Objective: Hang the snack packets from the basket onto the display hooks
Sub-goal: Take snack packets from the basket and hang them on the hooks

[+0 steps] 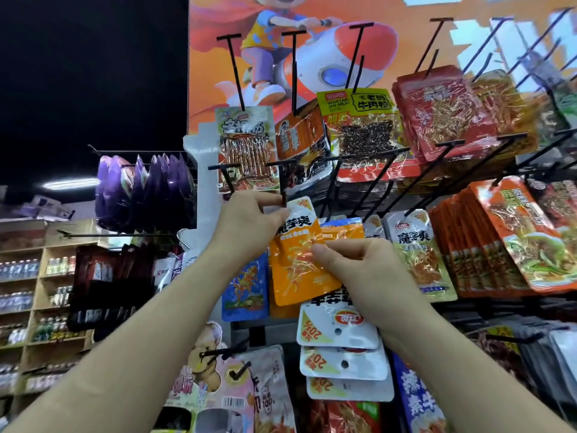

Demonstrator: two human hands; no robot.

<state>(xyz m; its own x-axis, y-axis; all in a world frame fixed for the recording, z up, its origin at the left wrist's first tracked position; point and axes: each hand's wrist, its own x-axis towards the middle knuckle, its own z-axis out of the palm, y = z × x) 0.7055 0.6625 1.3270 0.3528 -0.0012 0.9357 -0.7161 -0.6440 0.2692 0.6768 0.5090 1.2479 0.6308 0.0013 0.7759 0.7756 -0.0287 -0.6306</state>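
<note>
An orange snack packet (pixel 296 264) with a white top hangs tilted in front of the display rack. My left hand (pixel 249 223) pinches its white top corner right at the tip of a black display hook (pixel 283 185). My right hand (pixel 359 270) pinches the packet's right side and holds several more packets (pixel 343 348) that hang below it, white ends showing. The basket is out of view.
Rows of black hooks (pixel 374 179) carry hanging snack packets: a blue one (pixel 246 289) just left of the orange packet, a yellow-green one (pixel 362 120) above, red ones (pixel 437 114) at upper right. Purple bags (pixel 143 189) hang at left. Shelves of bottles (pixel 34 295) stand at far left.
</note>
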